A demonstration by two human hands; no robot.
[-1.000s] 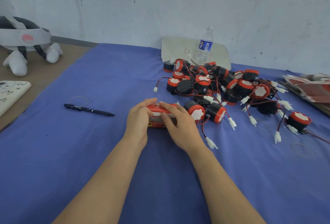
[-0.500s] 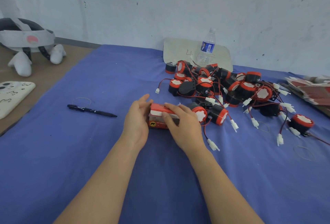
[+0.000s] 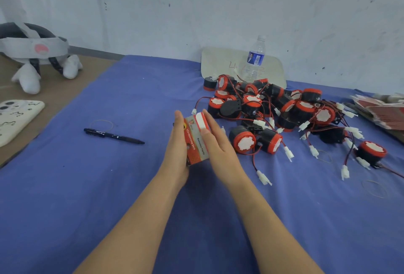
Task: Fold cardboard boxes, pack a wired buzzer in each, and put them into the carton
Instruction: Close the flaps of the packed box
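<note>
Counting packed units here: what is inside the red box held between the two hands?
Only the printed outer walls of the red box show, pressed between the left hand and right hand. Its inside is covered, so a buzzer in it cannot be confirmed.

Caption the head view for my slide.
Left hand and right hand sandwich a red box beside heaped wired buzzers.

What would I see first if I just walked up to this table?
The big tangled pile of red-and-black buzzers on the blue cloth, right of the middle. Next, the left hand and right hand press flat against a small red box between them in the centre.
</note>
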